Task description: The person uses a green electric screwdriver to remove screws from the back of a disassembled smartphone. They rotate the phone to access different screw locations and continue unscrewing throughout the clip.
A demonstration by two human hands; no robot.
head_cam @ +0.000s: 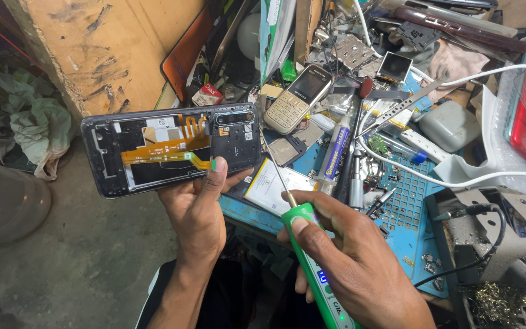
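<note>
Left hand (197, 210) grips opened phone (171, 148), orange flex exposed

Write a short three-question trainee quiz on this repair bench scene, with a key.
1. True or false: the left hand holds the opened phone with its back cover off.
2. What colour is the handle of the screwdriver in the right hand?
A. red
B. green
C. black
3. Fill in: the screwdriver tip points up toward the phone's ____ end.

Key
1. True. An orange flex cable lies exposed inside.
2. B.
3. Camera. The camera strip sits at the phone's right end, just above the tip.
</note>
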